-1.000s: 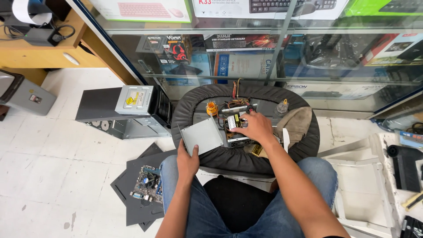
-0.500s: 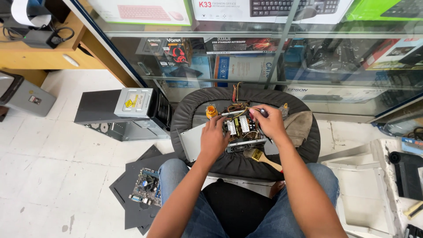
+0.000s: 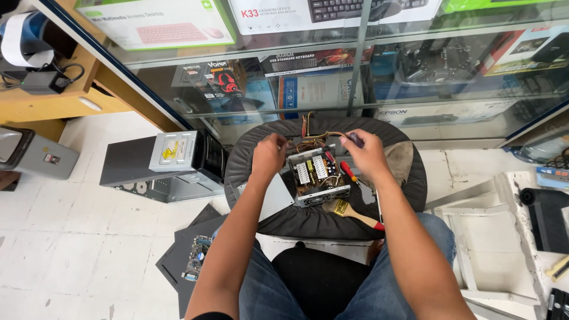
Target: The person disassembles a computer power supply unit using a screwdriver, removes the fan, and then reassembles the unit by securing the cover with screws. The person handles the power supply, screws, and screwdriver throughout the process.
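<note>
- Pinched in our right hand (image 3: pixel 368 155) is a thin tool or lead, fingers closed on it, just beyond the far right corner of the open power supply (image 3: pixel 316 176).
- Our left hand (image 3: pixel 268 155) is curled shut at the supply's far left corner; we cannot tell what it grips, if anything.
- That power supply sits in the middle of a round black stool top (image 3: pixel 249 160), its bundle of coloured wires (image 3: pixel 309 131) running off its far side.
- Left of the supply lies its grey metal cover (image 3: pixel 276 198).
- Right of the supply we see a red-handled screwdriver (image 3: pixel 348 171); near its front right corner, a paintbrush (image 3: pixel 352 213).
- Further left of the supply, on the floor, stands a computer case (image 3: pixel 160 167).
</note>
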